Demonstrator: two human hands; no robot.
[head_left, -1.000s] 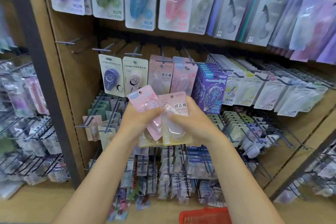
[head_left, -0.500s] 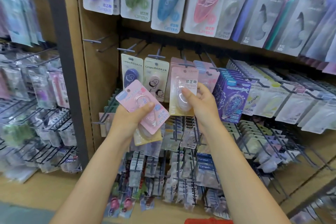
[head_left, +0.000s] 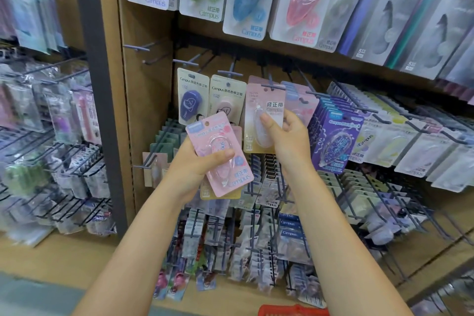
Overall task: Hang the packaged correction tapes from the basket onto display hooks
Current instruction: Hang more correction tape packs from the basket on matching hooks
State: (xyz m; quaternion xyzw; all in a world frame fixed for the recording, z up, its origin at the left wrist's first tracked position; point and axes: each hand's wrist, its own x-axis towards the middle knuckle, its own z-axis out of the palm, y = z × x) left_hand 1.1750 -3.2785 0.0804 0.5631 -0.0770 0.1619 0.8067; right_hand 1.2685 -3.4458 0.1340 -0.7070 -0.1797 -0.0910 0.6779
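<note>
Package (head_left: 264,115) between right fingers (head_left: 266,120)

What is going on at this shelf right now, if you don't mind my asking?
A person is stocking correction tapes onto display hooks. The right hand holds a pale pink pack up at a hook in the middle row, its top at the hook's tip; whether it is threaded on cannot be told. The left hand grips a few more packs, a pink pack in front. The red basket shows at the bottom edge.
</note>
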